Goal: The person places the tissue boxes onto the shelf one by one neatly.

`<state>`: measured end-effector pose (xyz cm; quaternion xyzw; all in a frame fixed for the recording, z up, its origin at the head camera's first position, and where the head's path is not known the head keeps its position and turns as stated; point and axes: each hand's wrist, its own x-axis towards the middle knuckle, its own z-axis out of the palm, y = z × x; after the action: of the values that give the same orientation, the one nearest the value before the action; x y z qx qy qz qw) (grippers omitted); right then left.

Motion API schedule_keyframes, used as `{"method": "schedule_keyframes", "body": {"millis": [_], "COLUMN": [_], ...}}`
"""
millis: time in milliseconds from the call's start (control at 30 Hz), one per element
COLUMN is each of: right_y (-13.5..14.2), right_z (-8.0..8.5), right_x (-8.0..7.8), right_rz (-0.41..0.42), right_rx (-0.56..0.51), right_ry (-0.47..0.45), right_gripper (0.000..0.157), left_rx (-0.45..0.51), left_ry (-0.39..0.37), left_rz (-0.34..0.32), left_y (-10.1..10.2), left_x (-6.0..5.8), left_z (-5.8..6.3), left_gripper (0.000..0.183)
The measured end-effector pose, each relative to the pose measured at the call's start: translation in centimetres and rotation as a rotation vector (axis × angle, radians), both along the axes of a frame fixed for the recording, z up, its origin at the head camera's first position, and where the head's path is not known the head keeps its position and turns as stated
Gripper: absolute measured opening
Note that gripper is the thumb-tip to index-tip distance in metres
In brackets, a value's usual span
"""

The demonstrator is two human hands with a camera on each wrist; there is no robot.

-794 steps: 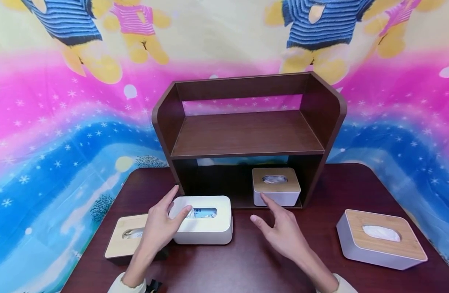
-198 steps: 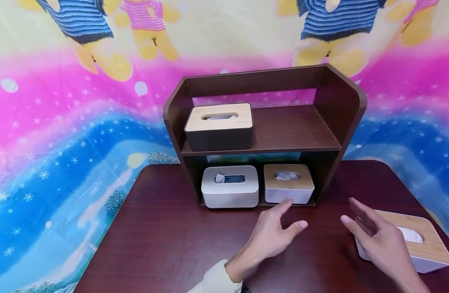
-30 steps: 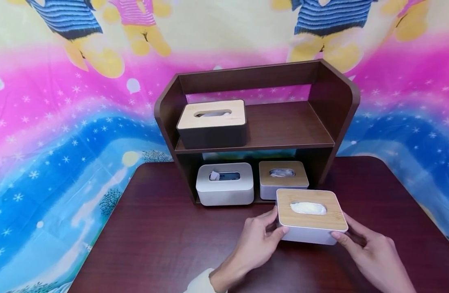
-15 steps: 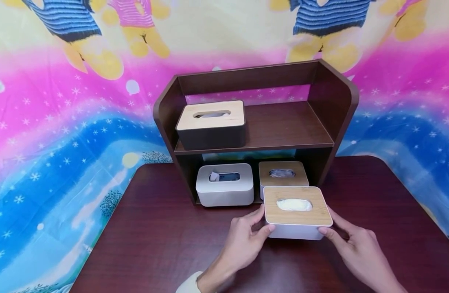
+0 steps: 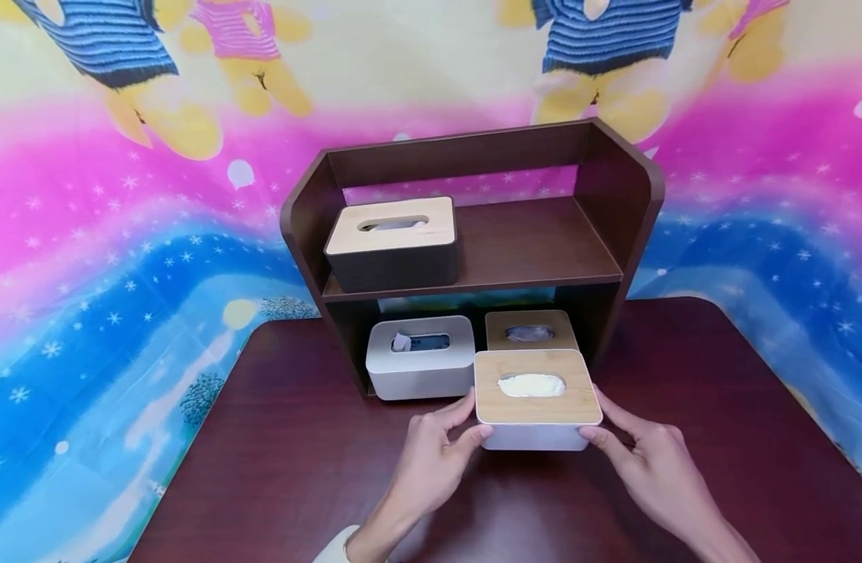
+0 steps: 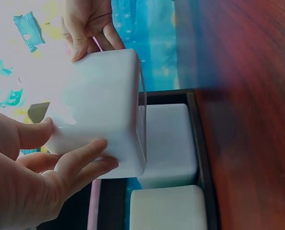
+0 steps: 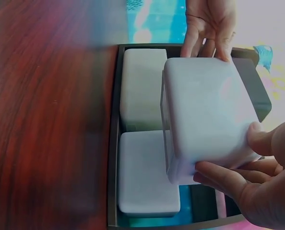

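Note:
A white tissue box (image 5: 536, 410) with a light bamboo lid and white tissue in its slot is held level above the table, in front of the shelf. My left hand (image 5: 431, 455) grips its left end, thumb at the front. Its right end is gripped by my right hand (image 5: 649, 461) in the same way. Both wrist views show the box's plain white side (image 6: 97, 91) between the two hands. Directly behind it, a smaller wood-topped tissue box (image 5: 532, 319) in the shelf's lower compartment is partly hidden.
The dark brown two-tier shelf (image 5: 543, 242) stands on the reddish-brown table (image 5: 262, 469). An all-white tissue box (image 5: 420, 379) sits at lower left in the shelf. A black tissue box (image 5: 395, 266) with a pale wooden lid occupies the upper tier's left end. A patterned cloth (image 5: 107, 234) hangs behind.
Both hands have carried the bamboo-lidded tissue box leftward and slightly up in the head view, bringing it in front of the smaller box. The head view has shifted slightly. The shelved boxes stay put.

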<state>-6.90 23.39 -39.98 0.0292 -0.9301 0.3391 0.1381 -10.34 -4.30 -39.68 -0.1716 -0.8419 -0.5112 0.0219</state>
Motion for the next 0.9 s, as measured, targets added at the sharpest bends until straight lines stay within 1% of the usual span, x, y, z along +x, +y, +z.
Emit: {"method": "schedule_keyframes", "body": {"millis": [67, 133, 300, 400, 467, 533, 600, 767, 833, 900], "right_y": [-0.3, -0.4, -0.7, -0.7, -0.7, -0.6, -0.5, -0.3, -0.3, -0.3], "right_z": [0.4, 0.8, 2.1, 2.8, 3.3, 3.9, 4.3, 5.6, 6.3, 6.9], "right_x": [-0.1, -0.2, -0.2, -0.1, -0.2, -0.3, -0.4, -0.7, -0.8, -0.9], "right_rz": [0.010, 0.023, 0.044, 0.042, 0.039, 0.033, 0.036, 0.039, 0.034, 0.033], "right_rx": [-0.002, -0.003, 0.002, 0.004, 0.009, 0.012, 0.013, 0.020, 0.026, 0.030], "right_ry": [-0.003, 0.013, 0.086, 0.123, 0.131, 0.132, 0.155, 0.198, 0.197, 0.216], "right_gripper": [0.060, 0.060, 0.059, 0.058, 0.059, 0.059, 0.059, 0.059, 0.059, 0.059], "left_rx": [0.015, 0.033, 0.065, 0.079, 0.085, 0.088, 0.088, 0.092, 0.101, 0.102], "left_ry": [0.013, 0.022, 0.041, 0.063, 0.068, 0.058, 0.036, 0.025, 0.019, 0.016], "left_rz": [0.007, 0.016, 0.028, 0.035, 0.041, 0.044, 0.046, 0.040, 0.037, 0.041], "left_y": [-0.3, -0.6, -0.9, -0.9, -0.9, -0.9, -0.8, -0.6, -0.6, -0.6], "left_x": [0.0, 0.0, 0.0, 0.0, -0.1, -0.2, -0.2, -0.5, -0.6, -0.7], "left_z": [0.3, 0.6, 1.7, 2.4, 2.8, 3.3, 3.9, 5.4, 6.1, 6.8], "left_gripper": [0.055, 0.054, 0.053, 0.052, 0.052, 0.053, 0.053, 0.055, 0.056, 0.056]}}
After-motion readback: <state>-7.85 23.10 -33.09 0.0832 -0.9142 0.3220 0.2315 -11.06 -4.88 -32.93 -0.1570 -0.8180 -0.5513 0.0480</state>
